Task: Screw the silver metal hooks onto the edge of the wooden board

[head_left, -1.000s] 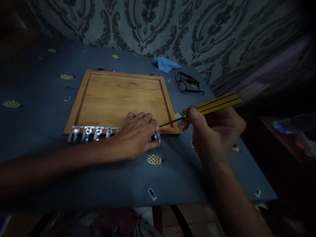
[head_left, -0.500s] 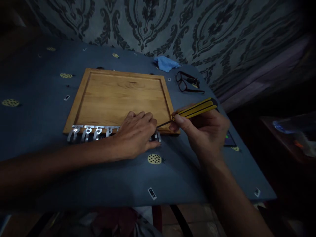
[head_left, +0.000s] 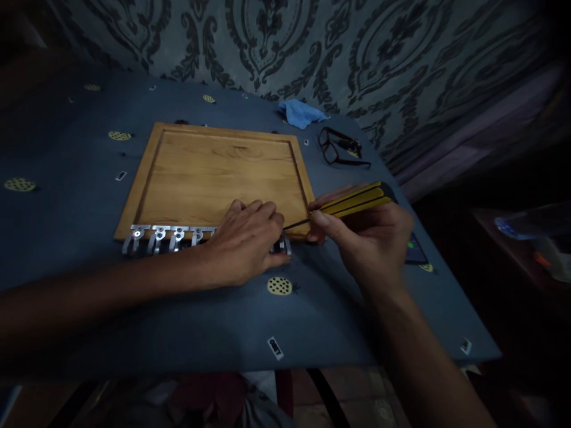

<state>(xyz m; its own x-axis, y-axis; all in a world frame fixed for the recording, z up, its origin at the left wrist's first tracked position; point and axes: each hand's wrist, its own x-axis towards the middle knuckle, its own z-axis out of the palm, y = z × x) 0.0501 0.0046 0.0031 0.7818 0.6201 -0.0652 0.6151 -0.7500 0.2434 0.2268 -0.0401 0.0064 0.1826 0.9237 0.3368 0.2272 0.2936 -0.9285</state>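
A square wooden board (head_left: pixel 214 172) lies on the blue table. Along its near edge runs a metal hook rail (head_left: pixel 165 236). My left hand (head_left: pixel 247 241) lies palm down over the right part of that rail, its fingers curled onto it. My right hand (head_left: pixel 368 235) grips a yellow and black screwdriver (head_left: pixel 352 201). The thin shaft points left, and its tip reaches my left fingertips at the rail's right end. The rail under my left hand is hidden.
Black glasses (head_left: pixel 339 150) and a crumpled blue cloth (head_left: pixel 301 113) lie beyond the board's far right corner. A dark phone (head_left: pixel 414 252) sits to the right of my right hand. The table's right edge drops off near there. A patterned wall stands behind.
My right hand has come left and lower with the screwdriver, bringing its tip to the rail's right end. The left hand has stayed on the rail.
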